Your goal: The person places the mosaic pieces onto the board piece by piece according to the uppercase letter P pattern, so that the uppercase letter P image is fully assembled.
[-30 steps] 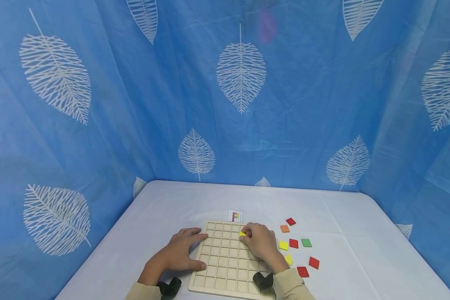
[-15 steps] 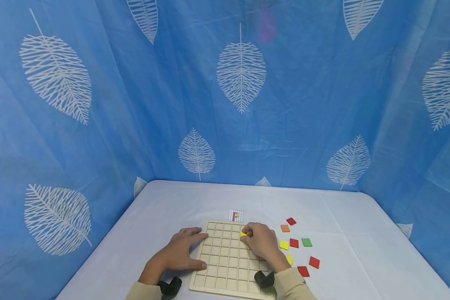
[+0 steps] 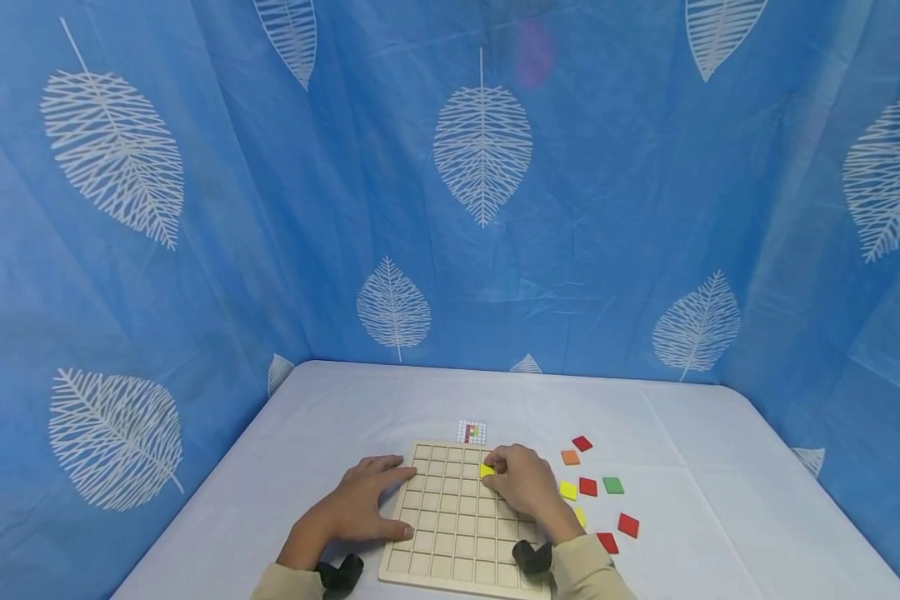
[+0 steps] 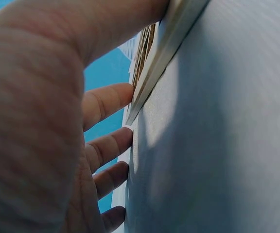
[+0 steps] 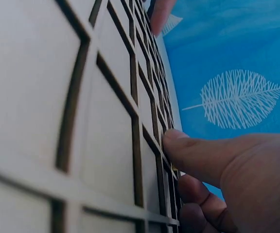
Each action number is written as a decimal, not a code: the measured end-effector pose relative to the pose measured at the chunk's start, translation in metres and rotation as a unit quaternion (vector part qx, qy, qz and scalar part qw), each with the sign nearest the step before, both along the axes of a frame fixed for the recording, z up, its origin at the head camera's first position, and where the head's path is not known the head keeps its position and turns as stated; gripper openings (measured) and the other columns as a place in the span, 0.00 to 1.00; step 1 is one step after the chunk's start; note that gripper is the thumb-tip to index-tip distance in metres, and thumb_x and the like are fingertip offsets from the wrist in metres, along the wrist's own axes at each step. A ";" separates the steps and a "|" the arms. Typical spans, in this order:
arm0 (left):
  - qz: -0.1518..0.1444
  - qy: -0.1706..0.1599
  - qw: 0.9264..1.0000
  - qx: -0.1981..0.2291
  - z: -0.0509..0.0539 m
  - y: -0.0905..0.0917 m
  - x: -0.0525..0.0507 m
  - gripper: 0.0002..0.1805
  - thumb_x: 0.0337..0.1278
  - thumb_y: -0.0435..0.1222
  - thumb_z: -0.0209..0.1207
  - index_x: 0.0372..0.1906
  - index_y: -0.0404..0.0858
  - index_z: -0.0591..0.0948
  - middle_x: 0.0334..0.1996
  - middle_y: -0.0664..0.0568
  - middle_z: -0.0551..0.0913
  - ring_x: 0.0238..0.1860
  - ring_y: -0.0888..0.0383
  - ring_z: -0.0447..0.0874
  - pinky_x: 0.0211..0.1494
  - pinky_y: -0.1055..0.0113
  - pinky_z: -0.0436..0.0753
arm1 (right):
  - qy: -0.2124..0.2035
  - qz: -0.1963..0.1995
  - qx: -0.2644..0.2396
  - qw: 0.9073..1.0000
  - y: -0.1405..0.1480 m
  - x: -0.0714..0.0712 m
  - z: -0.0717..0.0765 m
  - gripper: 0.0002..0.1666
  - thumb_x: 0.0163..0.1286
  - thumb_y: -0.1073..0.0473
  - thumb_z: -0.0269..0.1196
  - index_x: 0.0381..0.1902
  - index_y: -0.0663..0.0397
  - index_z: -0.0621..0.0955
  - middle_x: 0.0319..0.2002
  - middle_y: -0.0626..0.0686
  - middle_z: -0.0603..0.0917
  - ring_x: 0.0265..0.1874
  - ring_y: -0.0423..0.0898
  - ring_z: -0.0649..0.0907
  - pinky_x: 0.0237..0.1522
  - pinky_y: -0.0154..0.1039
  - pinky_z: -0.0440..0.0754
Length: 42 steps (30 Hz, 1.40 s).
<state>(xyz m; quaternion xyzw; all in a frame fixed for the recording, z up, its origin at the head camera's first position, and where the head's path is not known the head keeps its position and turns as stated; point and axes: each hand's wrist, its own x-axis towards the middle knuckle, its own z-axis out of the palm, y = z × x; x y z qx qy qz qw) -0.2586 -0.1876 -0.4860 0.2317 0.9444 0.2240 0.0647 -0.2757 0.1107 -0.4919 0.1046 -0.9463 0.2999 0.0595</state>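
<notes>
A pale wooden grid board [image 3: 450,523] lies on the white table. The left hand [image 3: 363,502] is spread at its left edge, with thumb and index finger touching the frame; in the left wrist view the thumb rests on the board's edge [image 4: 166,48]. At the board's far right part, the right hand [image 3: 525,483] pinches a yellow square tile [image 3: 487,471] over a cell. The right wrist view shows that hand's [image 5: 213,170] thumb and fingertips at the grid, with only a sliver of yellow between them.
Right of the board lie several red tiles [image 3: 628,525], an orange tile [image 3: 570,457], a green tile [image 3: 612,485] and yellow tiles [image 3: 567,490]. A small printed grid card [image 3: 471,432] sits beyond the board. Blue curtains [image 3: 480,275] surround the table.
The right hand has shifted very slightly to the right, and more of the yellow tile shows between its fingers. The left hand has not visibly moved.
</notes>
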 end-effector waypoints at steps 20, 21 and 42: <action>-0.007 0.008 1.000 -0.005 -0.002 -0.001 -0.003 0.51 0.42 0.70 0.65 0.73 0.52 0.71 0.75 0.44 0.65 0.75 0.39 0.59 0.70 0.31 0.61 | 0.009 -0.010 -0.082 0.997 0.043 0.000 0.048 0.17 0.66 0.59 0.69 0.53 0.49 0.85 0.41 0.48 0.84 0.38 0.42 0.80 0.37 0.38 0.78; -0.008 0.008 1.000 -0.004 -0.002 -0.001 -0.003 0.51 0.42 0.70 0.65 0.73 0.53 0.71 0.75 0.44 0.65 0.75 0.39 0.59 0.70 0.31 0.61 | 0.015 -0.012 -0.081 0.997 0.046 0.000 0.049 0.17 0.66 0.59 0.69 0.53 0.49 0.85 0.42 0.48 0.84 0.39 0.42 0.80 0.37 0.38 0.79; -0.019 0.006 1.000 0.008 0.000 -0.003 -0.001 0.50 0.43 0.69 0.66 0.73 0.52 0.71 0.74 0.43 0.65 0.75 0.39 0.60 0.69 0.30 0.61 | -0.021 -0.089 -0.076 0.993 0.102 -0.014 0.028 0.21 0.68 0.61 0.67 0.59 0.52 0.82 0.49 0.58 0.83 0.44 0.49 0.80 0.43 0.47 0.81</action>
